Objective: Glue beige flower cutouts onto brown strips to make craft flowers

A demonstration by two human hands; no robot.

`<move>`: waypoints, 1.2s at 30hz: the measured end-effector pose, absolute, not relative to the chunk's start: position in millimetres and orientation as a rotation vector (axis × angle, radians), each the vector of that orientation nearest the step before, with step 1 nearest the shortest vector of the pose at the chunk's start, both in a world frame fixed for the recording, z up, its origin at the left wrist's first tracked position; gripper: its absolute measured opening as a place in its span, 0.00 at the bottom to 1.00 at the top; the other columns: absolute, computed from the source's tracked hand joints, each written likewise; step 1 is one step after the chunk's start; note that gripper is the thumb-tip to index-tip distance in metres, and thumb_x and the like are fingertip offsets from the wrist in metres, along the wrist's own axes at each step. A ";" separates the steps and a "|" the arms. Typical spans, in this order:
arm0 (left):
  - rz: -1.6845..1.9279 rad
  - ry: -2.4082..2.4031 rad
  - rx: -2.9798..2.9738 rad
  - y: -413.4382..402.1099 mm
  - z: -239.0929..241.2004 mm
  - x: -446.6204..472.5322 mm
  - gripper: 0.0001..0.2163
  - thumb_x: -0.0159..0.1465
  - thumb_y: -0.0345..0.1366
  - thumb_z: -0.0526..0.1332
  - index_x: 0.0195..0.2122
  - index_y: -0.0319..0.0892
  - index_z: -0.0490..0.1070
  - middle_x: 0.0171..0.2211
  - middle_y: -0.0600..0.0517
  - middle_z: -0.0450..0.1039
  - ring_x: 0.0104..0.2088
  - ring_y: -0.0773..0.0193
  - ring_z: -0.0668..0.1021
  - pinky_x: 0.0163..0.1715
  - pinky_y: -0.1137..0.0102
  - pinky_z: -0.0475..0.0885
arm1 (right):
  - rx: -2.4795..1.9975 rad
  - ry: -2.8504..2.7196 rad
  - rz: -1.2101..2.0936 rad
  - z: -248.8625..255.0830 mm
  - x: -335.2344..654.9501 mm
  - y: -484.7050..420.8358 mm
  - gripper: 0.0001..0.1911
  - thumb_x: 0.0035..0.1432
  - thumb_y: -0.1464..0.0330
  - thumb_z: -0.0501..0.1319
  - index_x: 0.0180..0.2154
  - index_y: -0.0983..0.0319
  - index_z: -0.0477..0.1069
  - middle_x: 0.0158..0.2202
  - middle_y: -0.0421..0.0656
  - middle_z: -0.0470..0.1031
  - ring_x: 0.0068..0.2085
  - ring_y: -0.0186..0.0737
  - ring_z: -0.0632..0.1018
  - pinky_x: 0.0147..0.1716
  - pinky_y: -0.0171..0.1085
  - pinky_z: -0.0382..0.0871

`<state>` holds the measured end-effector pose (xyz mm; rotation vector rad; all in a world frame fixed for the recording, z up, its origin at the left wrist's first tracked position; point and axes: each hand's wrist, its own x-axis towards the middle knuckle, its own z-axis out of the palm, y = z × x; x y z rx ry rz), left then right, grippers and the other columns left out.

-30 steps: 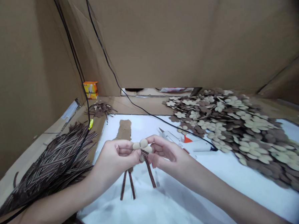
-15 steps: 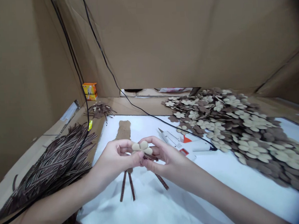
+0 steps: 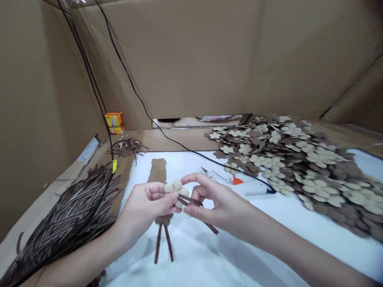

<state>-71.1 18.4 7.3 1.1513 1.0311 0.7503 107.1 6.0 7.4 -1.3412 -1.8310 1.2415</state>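
My left hand [image 3: 143, 208] pinches a small beige felt flower [image 3: 176, 189] between thumb and fingers, held above the white sheet [image 3: 248, 252]. My right hand [image 3: 213, 200] pinches a brown striped ribbon strip [image 3: 198, 209] that crosses under the flower and trails down to the right. Below my left hand a brown flower with two ribbon tails [image 3: 163, 241] lies on the sheet.
A big heap of brown ribbon strips [image 3: 67, 214] lies at left. Beige and brown felt flowers [image 3: 301, 163] are piled at right. A white glue gun [image 3: 245, 184] with a black cable lies behind my right hand. Cardboard walls, an orange box [image 3: 114, 121].
The ribbon strip swung from hanging straight down to slanting right across the flower's underside. Both hands stayed together and shifted slightly left.
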 end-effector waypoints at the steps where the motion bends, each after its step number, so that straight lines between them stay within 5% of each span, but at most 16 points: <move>1: 0.751 1.033 1.154 18.4 7.5 -70.9 0.11 0.52 0.40 0.65 0.27 0.35 0.72 0.24 0.50 0.73 0.25 0.70 0.73 0.26 0.76 0.68 | -1.339 -1.836 1.239 6.4 107.5 6.2 0.19 0.51 0.66 0.59 0.46 0.57 0.59 0.23 0.33 0.64 0.21 0.30 0.66 0.19 0.28 0.59; 13: 0.778 1.012 1.132 18.7 6.7 -69.9 0.13 0.50 0.41 0.67 0.28 0.34 0.72 0.24 0.51 0.73 0.25 0.69 0.75 0.26 0.76 0.71 | -1.415 -1.958 1.199 13.6 105.0 4.4 0.19 0.51 0.66 0.60 0.46 0.57 0.61 0.23 0.32 0.66 0.25 0.31 0.68 0.26 0.30 0.59; 18: 0.816 1.016 1.115 20.2 5.2 -69.5 0.15 0.47 0.41 0.68 0.29 0.34 0.71 0.25 0.52 0.74 0.25 0.69 0.76 0.28 0.76 0.72 | -1.387 -1.972 1.208 10.9 105.9 2.5 0.21 0.52 0.56 0.58 0.46 0.56 0.60 0.24 0.34 0.70 0.26 0.34 0.69 0.26 0.32 0.58; 25: 0.825 1.057 1.146 23.9 5.4 -71.5 0.16 0.46 0.44 0.68 0.25 0.35 0.69 0.23 0.51 0.73 0.26 0.65 0.77 0.29 0.71 0.73 | -1.491 -1.996 1.108 12.6 108.2 6.3 0.17 0.58 0.58 0.52 0.25 0.62 0.68 0.27 0.41 0.76 0.30 0.37 0.71 0.31 0.35 0.59; 36: 0.782 1.003 1.194 27.8 3.2 -74.1 0.15 0.49 0.43 0.67 0.27 0.35 0.69 0.25 0.51 0.73 0.26 0.67 0.76 0.34 0.70 0.73 | -1.394 -1.902 1.261 12.5 108.6 5.8 0.16 0.58 0.57 0.52 0.25 0.61 0.62 0.27 0.40 0.75 0.32 0.37 0.71 0.33 0.35 0.58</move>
